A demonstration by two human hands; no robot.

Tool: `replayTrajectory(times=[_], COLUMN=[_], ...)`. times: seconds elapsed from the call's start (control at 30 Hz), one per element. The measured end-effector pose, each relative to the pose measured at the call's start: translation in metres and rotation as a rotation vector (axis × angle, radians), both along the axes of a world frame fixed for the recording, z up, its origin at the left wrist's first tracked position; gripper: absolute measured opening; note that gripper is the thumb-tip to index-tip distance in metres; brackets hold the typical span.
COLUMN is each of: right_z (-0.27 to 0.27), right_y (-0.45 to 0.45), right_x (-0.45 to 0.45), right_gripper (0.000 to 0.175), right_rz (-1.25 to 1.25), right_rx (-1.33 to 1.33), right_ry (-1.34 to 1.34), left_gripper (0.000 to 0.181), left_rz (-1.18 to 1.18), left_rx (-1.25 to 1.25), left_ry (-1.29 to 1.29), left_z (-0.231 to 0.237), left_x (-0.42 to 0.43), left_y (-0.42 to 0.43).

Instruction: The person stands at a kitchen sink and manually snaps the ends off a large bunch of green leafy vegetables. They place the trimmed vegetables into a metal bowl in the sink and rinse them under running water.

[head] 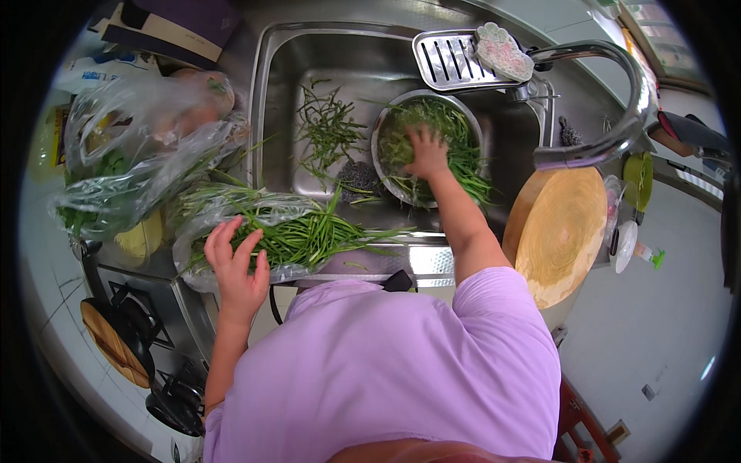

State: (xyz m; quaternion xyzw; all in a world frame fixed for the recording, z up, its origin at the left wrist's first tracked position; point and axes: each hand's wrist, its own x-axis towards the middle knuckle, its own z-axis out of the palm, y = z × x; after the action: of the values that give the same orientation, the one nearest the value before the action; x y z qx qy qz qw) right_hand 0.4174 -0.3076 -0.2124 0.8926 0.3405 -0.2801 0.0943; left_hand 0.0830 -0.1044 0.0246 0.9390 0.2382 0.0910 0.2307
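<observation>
My right hand (428,153) reaches with spread fingers into a round metal bowl (477,128) in the sink. Water and long green leaves, likely Chinese chives (460,124), fill the bowl, and some leaves hang over its lower right rim. My left hand (238,272) is at the near edge of a pile of similar green leaves (312,234), its fingers apart and curved. This pile lies on a clear plastic bag (200,275) along the sink's front edge. Whether the left fingertips touch the leaves, I cannot tell.
Trimmed green scraps (330,124) and a steel-wool scourer (358,179) lie in the stainless-steel sink (278,63). A faucet (634,98) and a soap rack (446,61) overhang its right side. A round wooden chopping board (558,231) stands right; plastic bags (139,144) crowd the left.
</observation>
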Motion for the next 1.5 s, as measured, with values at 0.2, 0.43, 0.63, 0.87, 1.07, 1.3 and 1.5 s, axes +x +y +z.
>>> replayTrajectory(times=[0.2,0.43,0.63,0.87,1.07,1.3,1.5], right_z=[0.016,-0.002,-0.002,-0.017,-0.032,-0.009,-0.025], right_y=[-0.003,-0.047,-0.009,-0.011,-0.029,-0.018,-0.01], right_x=[0.026,0.091,0.004,0.002,0.011,0.047,0.029], right_gripper=[0.092,0.078,0.086,0.086,0.09,0.081,0.07], right_rz=[-0.156,-0.558,-0.071,0.071,-0.035,-0.147,-0.309], right_rx=[0.193,0.551,0.196,0.105,0.127,0.423,0.345], right_ry=[0.205,0.606,-0.103,-0.113,-0.068,0.04,0.205], left_gripper=[0.033,0.032,0.034,0.033,0.031,0.03,0.03], left_rz=[0.056,0.056,0.077,0.031,0.027,0.055,0.012], left_rx=[-0.001,-0.051,-0.035,0.012,-0.029,-0.026,0.023], left_ry=[-0.023,-0.029,-0.009,-0.015,-0.023,-0.033,-0.022], left_z=[0.006,0.008,0.002,0.01,0.014,0.012,0.016], left_x=[0.02,0.035,0.043,0.05,0.052,0.046,0.051], left_y=[0.004,0.007,0.002,0.001,-0.001,-0.002,-0.002])
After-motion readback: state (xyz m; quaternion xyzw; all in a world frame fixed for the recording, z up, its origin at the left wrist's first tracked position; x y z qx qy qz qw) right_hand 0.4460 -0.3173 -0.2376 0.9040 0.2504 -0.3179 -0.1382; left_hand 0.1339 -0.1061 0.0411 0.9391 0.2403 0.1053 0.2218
